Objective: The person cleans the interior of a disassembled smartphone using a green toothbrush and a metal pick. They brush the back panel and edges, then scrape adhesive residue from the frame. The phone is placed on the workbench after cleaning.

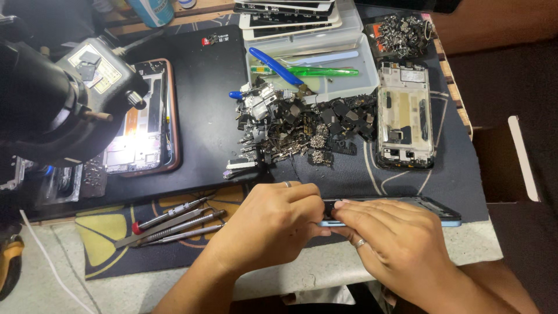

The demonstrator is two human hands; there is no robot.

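Bare forearms, left hand (273,224) ringed, right hand (395,244) ringed

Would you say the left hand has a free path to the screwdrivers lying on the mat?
Probably yes: the screwdrivers lie uncovered just beside the left hand, with nothing between them, though it now grips the phone frame.

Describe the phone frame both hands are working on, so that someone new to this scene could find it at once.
Start at the dark work mat and go to its near edge. There the left hand and right hand pinch a light-blue phone frame lying flat. Unlike the stripped phone body farther back, it is long side toward the camera and being held.
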